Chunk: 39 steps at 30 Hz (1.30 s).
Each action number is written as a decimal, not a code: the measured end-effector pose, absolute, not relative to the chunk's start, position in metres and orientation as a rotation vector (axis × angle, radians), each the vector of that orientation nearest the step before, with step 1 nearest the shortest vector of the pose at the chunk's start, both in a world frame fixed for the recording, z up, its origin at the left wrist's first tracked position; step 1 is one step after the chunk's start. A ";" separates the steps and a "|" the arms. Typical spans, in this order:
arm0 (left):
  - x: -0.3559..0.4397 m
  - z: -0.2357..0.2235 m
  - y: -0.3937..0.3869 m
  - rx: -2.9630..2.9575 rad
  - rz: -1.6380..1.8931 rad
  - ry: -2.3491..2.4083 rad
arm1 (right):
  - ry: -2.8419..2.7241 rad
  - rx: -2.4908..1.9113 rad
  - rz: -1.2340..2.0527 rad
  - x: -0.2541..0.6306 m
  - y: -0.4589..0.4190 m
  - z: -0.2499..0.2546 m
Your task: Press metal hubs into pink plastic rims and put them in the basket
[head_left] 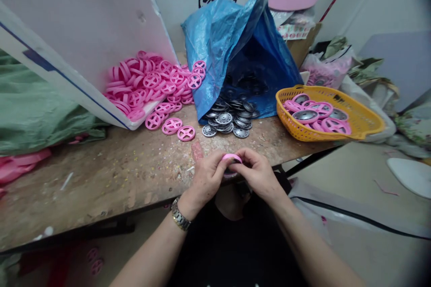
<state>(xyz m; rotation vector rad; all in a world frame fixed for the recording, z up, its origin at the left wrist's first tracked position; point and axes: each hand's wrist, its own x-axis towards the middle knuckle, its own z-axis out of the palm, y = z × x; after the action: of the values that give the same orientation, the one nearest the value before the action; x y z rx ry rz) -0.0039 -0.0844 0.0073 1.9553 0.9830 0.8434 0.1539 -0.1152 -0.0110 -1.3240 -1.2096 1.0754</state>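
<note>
Where the worn wooden worktable (111,170) runs across the view, it carries a white foam box (87,22) at left, a blue plastic bag (215,31) mid-table and a yellow basket (365,123) of pink-and-grey wheels (305,116) at right. Heaped pink spoked rims (151,80) sit at the box opening, grey hubcap discs (224,119) at the bag mouth. Left hand (208,171), watch (181,214) on wrist, and right hand (258,171) both pinch one pink wheel rim (233,157) at the table's front edge, dark part showing inside.
</note>
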 end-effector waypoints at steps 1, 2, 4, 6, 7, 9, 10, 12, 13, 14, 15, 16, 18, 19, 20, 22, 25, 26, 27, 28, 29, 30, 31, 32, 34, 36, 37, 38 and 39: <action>-0.003 0.007 -0.085 1.947 0.865 0.983 | -1.192 -1.319 1.081 0.153 -0.115 -0.011; -0.002 0.007 -0.085 1.934 0.880 0.984 | -1.176 -1.308 1.093 0.153 -0.115 -0.011; -0.001 0.008 -0.084 1.890 0.878 0.986 | -1.148 -1.280 1.134 0.153 -0.114 -0.011; -0.001 0.009 -0.084 1.801 0.829 0.965 | -1.112 -1.249 1.187 0.154 -0.113 -0.010; -0.002 0.009 -0.084 1.732 0.793 0.942 | -1.089 -1.235 1.214 0.155 -0.112 -0.009; -0.005 0.009 -0.084 1.584 0.730 0.893 | -1.027 -1.219 1.251 0.157 -0.111 -0.008; -0.007 0.008 -0.084 1.524 0.710 0.877 | -0.997 -1.216 1.262 0.158 -0.110 -0.008; -0.009 0.004 -0.084 1.458 0.702 0.866 | -0.964 -1.208 1.275 0.159 -0.110 -0.008; -0.010 0.003 -0.084 1.449 0.709 0.867 | -0.967 -1.202 1.276 0.160 -0.110 -0.008; -0.011 0.002 -0.085 1.443 0.717 0.868 | -0.983 -1.194 1.272 0.160 -0.111 -0.009; -0.011 0.001 -0.085 1.439 0.724 0.870 | -1.005 -1.184 1.260 0.160 -0.112 -0.009; -0.011 0.001 -0.086 1.442 0.731 0.873 | -1.030 -1.178 1.233 0.160 -0.113 -0.010; -0.010 0.004 -0.089 1.474 0.742 0.889 | -1.080 -1.185 1.155 0.159 -0.115 -0.010; -0.009 0.006 -0.091 1.498 0.749 0.901 | -1.101 -1.196 1.112 0.158 -0.116 -0.010; -0.008 0.008 -0.093 1.520 0.757 0.912 | -1.118 -1.208 1.074 0.158 -0.117 -0.010; -0.007 0.011 -0.096 1.543 0.774 0.935 | -1.135 -1.228 1.030 0.157 -0.117 -0.010; -0.005 0.009 -0.098 1.529 0.797 0.957 | -1.134 -1.223 1.048 0.157 -0.117 -0.008; -0.004 0.008 -0.098 1.514 0.808 0.955 | -1.140 -1.214 1.071 0.157 -0.116 -0.007; -0.004 0.006 -0.098 1.489 0.819 0.948 | -1.153 -1.199 1.096 0.157 -0.116 -0.007; -0.004 0.005 -0.098 1.455 0.826 0.937 | -1.171 -1.181 1.116 0.157 -0.117 -0.006; -0.004 0.004 -0.097 1.416 0.829 0.926 | -1.187 -1.166 1.128 0.156 -0.117 -0.006; -0.004 0.003 -0.097 1.378 0.829 0.918 | -1.198 -1.156 1.132 0.155 -0.118 -0.006; -0.003 0.003 -0.097 1.348 0.828 0.914 | -1.200 -1.154 1.126 0.154 -0.120 -0.005; -0.003 0.003 -0.097 1.333 0.830 0.913 | -1.195 -1.160 1.110 0.153 -0.121 -0.005; -0.002 0.004 -0.099 1.343 0.845 0.914 | -1.180 -1.187 1.065 0.151 -0.125 -0.004; 0.001 0.004 -0.101 1.363 0.867 0.912 | -1.183 -1.214 1.002 0.150 -0.129 -0.003; 0.002 0.004 -0.102 1.368 0.876 0.908 | -1.198 -1.230 0.962 0.150 -0.131 -0.001; 0.003 0.004 -0.103 1.375 0.877 0.900 | -1.221 -1.249 0.916 0.151 -0.132 0.001; 0.004 0.003 -0.104 1.386 0.867 0.886 | -1.251 -1.272 0.862 0.153 -0.133 0.003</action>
<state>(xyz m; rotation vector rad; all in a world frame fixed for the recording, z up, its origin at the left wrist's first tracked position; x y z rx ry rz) 0.0037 -0.1037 0.0032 1.3864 0.8858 0.8674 0.1531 -0.1333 0.0032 -1.2718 -1.2508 0.8615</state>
